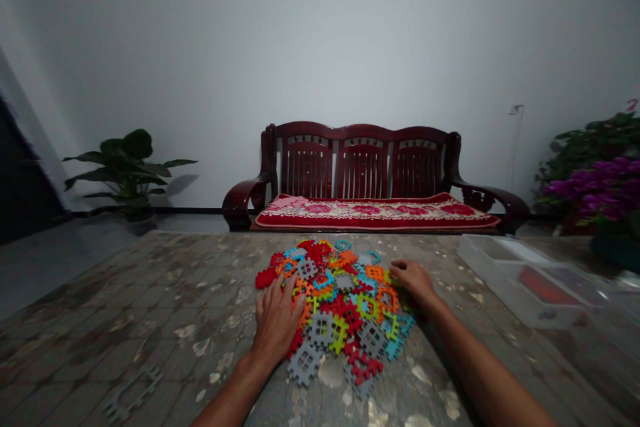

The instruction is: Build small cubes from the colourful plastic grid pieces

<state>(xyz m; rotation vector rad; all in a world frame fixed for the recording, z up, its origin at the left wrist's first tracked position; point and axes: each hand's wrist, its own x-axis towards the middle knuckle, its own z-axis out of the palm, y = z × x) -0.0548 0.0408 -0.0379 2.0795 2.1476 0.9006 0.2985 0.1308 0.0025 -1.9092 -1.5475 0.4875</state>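
Observation:
A loose pile of plastic interlocking building tiles point(345, 303) in red, orange, blue, green and grey lies in the middle of the table. Along its left edge rests my left hand point(277, 320), fingers stretched out and touching the tiles. My right hand point(415, 280) is at the pile's right edge with its fingers curled in. What they hold, if anything, is hidden. Grey window-shaped tiles point(305, 363) lie at the near side of the pile. Apart from it, a grey frame-shaped piece point(133, 392) lies at the table's near left.
A patterned cloth covers the table point(200, 293). To the right stands a clear plastic box point(530, 280) with something red inside. Beyond the table is a dark wooden bench point(363, 167) with a red cover. Purple flowers point(600, 187) stand far right, a leafy plant point(131, 170) left.

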